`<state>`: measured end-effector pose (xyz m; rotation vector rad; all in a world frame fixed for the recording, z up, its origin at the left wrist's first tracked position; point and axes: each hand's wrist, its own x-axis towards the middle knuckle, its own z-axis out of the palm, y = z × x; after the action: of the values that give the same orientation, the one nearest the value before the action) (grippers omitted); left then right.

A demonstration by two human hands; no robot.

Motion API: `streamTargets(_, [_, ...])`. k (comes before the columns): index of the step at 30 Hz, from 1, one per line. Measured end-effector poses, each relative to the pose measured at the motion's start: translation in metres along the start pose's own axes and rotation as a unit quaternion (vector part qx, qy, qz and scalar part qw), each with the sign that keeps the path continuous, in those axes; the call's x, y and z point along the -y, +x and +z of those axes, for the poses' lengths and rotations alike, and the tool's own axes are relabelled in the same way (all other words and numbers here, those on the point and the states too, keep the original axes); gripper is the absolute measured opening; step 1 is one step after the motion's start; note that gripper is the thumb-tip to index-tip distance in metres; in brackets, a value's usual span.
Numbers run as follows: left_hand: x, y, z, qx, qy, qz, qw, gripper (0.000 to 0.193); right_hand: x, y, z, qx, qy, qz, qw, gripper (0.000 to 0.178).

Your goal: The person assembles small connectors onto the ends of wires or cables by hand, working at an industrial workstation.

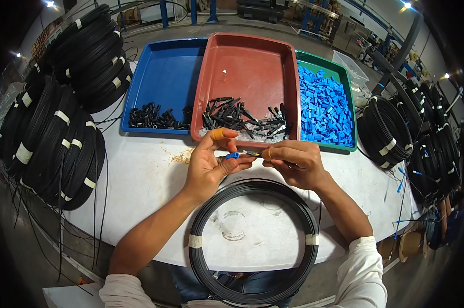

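My left hand (pixel 203 172) has yellow tape on a finger and pinches a small blue connector housing (pixel 232 155) between thumb and fingers. Facing it, my right hand (pixel 297 163) is closed on a slim black cable connector (pixel 253 153) with a light-coloured tip. The two pieces are close together; whether they touch I cannot tell. Below both hands, a coil of black cable (pixel 311 220), bound with pale tape, lies partly on the white table (pixel 155 220) and overhangs its front edge.
Beyond my hands stand a blue tray (pixel 165 66) with black sleeves, a red tray (pixel 252 61) with black connector parts, and a green tray (pixel 351 110) full of blue housings. Taped black cable coils are stacked at left (pixel 52 138) and at right (pixel 386 131), with loose ends hanging.
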<state>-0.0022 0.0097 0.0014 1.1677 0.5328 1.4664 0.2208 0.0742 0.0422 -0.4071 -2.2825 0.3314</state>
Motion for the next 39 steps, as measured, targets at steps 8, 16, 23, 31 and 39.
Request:
streamTargets(8, [0.005, -0.004, 0.004, -0.025, -0.087, -0.008, 0.996, 0.049, 0.009, 0.000, 0.000, 0.040, -0.018, -0.061, 0.997, 0.028])
streamTargets(16, [0.002, -0.007, 0.005, -0.033, -0.056, -0.017, 0.998, 0.045, 0.008, -0.005, 0.001, 0.083, 0.003, -0.016, 0.996, 0.039])
streamTargets(23, [0.002, -0.007, 0.006, -0.041, -0.053, -0.028, 0.997, 0.039, 0.011, -0.008, -0.003, 0.148, -0.094, -0.065, 0.982, 0.069])
streamTargets(31, [0.002, -0.009, 0.006, -0.047, -0.039, -0.030, 0.998, 0.042, 0.014, -0.004, 0.001, 0.139, -0.107, -0.077, 0.981, 0.071])
streamTargets(39, [0.004, -0.007, 0.003, -0.042, -0.054, -0.046, 0.997, 0.043, 0.006, -0.006, 0.002, 0.160, -0.103, -0.057, 0.980, 0.067])
